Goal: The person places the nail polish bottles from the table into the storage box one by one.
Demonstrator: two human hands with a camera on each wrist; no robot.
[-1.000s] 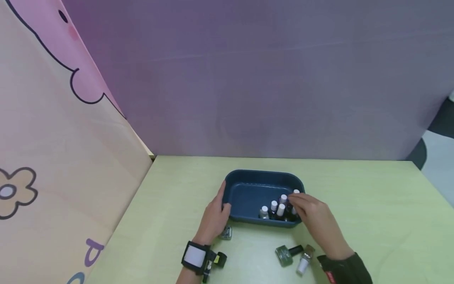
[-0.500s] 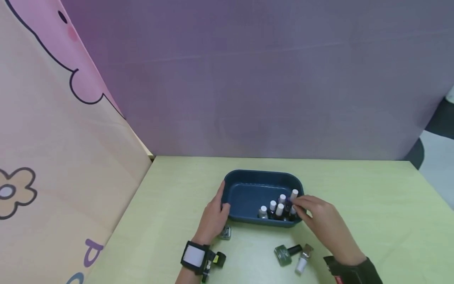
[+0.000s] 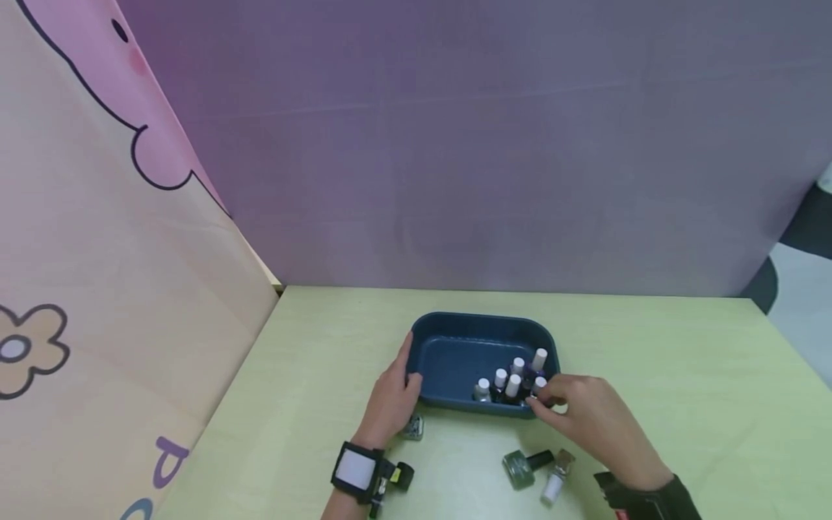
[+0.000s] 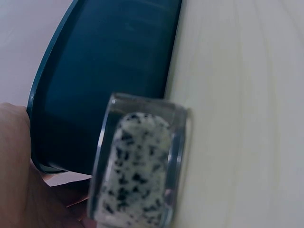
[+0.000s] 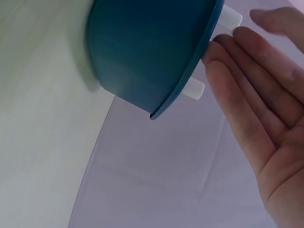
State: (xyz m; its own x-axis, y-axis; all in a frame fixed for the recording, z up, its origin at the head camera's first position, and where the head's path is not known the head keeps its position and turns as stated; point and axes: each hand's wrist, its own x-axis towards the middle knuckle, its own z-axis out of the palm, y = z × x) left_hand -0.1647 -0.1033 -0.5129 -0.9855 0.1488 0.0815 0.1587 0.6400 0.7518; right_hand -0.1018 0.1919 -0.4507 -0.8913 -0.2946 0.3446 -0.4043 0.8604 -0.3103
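Your left hand point(image 3: 388, 399) grips left end of blue tray point(image 3: 448, 361), tray sitting on table point(image 3: 663, 390). Your right hand's point(image 3: 591, 419) thumb and fingertips at white-capped bottle point(image 3: 540, 383), tray's near right corner; can't tell if pinched. More bottles point(image 3: 513, 386) beside it, speckled bottle point(image 4: 137, 166) near left hand.

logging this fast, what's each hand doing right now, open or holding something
Left hand: holding the blue tray by one end.
Right hand: open, at a white-capped bottle; whether it touches cannot be told.
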